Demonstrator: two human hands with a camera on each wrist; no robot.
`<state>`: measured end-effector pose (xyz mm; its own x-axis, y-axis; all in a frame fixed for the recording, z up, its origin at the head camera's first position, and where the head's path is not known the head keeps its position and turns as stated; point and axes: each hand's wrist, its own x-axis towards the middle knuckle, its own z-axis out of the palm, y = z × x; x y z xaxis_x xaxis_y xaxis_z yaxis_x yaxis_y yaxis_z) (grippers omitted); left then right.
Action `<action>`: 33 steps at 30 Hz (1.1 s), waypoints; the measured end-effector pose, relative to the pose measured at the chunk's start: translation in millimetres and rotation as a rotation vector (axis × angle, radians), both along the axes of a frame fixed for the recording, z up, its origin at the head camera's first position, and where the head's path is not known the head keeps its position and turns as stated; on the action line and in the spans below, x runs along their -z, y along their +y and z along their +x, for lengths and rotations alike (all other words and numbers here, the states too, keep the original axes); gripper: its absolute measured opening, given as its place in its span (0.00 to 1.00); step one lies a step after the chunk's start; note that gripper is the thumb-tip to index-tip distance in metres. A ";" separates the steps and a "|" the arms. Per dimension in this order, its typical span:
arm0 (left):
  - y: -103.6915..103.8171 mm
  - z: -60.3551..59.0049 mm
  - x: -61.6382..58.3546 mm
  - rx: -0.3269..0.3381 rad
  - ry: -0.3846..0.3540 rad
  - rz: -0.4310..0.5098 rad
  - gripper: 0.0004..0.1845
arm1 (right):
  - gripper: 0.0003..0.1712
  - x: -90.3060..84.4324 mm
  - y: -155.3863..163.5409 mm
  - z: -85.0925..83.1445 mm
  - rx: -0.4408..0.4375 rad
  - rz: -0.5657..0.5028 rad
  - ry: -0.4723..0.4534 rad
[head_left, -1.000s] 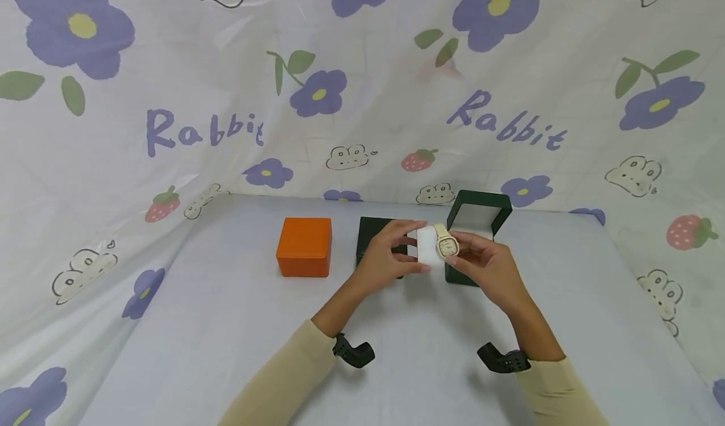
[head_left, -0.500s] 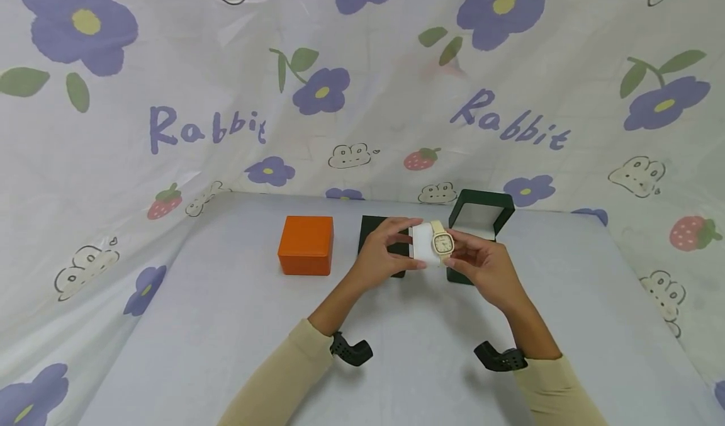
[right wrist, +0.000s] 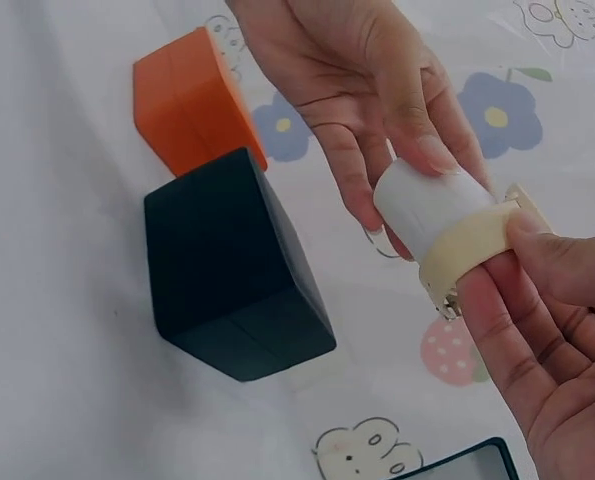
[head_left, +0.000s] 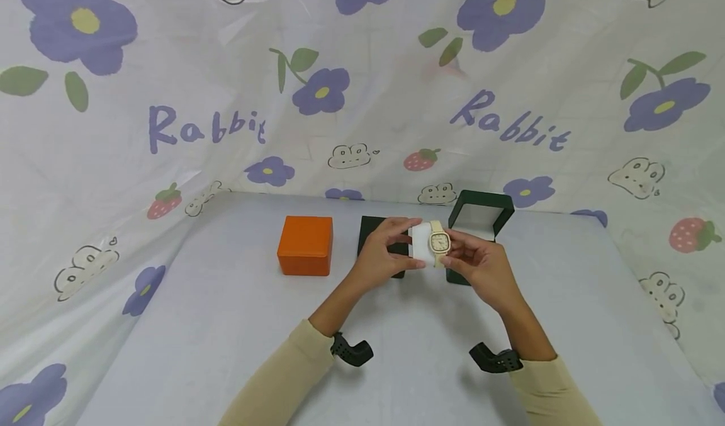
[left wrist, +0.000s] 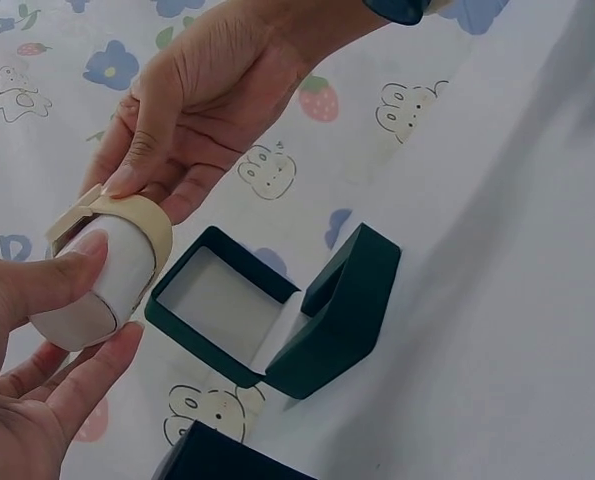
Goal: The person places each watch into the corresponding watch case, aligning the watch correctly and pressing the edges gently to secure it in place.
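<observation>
A cream-strapped wristwatch (head_left: 439,242) with a squarish dial sits around a white watch cushion (head_left: 420,243), toward its right end. My left hand (head_left: 379,260) grips the cushion's left end, thumb below and fingers above in the head view. My right hand (head_left: 491,275) pinches the watch by its strap, the thumb lying on the cream band (right wrist: 469,243) in the right wrist view. Both hands hold the pair up over the table. Behind the right hand stands a dark green box (left wrist: 339,310) with its lid raised, showing a pale lining.
A closed dark box (right wrist: 227,260) stands behind my left hand, partly hidden in the head view. Left of it is a closed orange box (head_left: 306,246). The white table (head_left: 396,363) meets a curtain (head_left: 362,117) printed with flowers and rabbits at the back.
The watch has slid left along the cushion, my right hand moving with it. Both hands have shifted slightly up and left, and the dial has turned a little more upright.
</observation>
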<state>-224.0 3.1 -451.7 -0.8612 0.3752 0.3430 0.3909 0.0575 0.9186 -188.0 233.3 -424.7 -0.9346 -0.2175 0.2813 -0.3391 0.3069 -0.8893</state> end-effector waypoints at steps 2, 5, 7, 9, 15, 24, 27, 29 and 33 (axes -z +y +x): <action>-0.2 -0.2 0.0 -0.004 -0.006 -0.007 0.40 | 0.29 0.0 -1.3 -0.1 0.004 -0.005 0.002; -1.5 -1.4 0.2 -0.001 -0.009 -0.012 0.40 | 0.29 0.1 -3.6 0.5 0.022 -0.004 0.013; -3.0 -2.7 0.6 0.008 -0.010 -0.013 0.41 | 0.29 0.2 -5.7 1.5 0.039 0.009 0.024; -4.9 -4.0 1.1 0.017 -0.008 -0.010 0.41 | 0.29 -0.3 -8.2 2.9 0.054 0.027 0.032; -10.5 -6.3 3.0 0.052 0.006 -0.002 0.40 | 0.32 -1.2 -9.9 5.6 0.068 0.145 0.086; -16.7 -5.5 -1.5 0.122 0.008 0.028 0.41 | 0.43 -0.2 -5.4 3.6 -0.088 0.132 0.148; -18.3 -5.0 -3.7 0.142 -0.005 0.027 0.41 | 0.44 -3.1 -5.4 4.7 -0.105 0.107 0.142; -19.1 -4.3 -5.0 0.153 -0.016 0.026 0.41 | 0.47 -4.7 -5.7 5.4 -0.107 0.100 0.143; -20.0 -2.0 -7.5 0.159 -0.020 0.024 0.43 | 0.56 -6.3 -5.0 4.5 -0.120 0.109 0.155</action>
<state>-226.0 -16.8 -444.2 -0.7984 0.4989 0.3371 0.3750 -0.0259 0.9267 -183.5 228.3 -418.4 -0.8477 -0.3618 0.3878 -0.5087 0.3478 -0.7876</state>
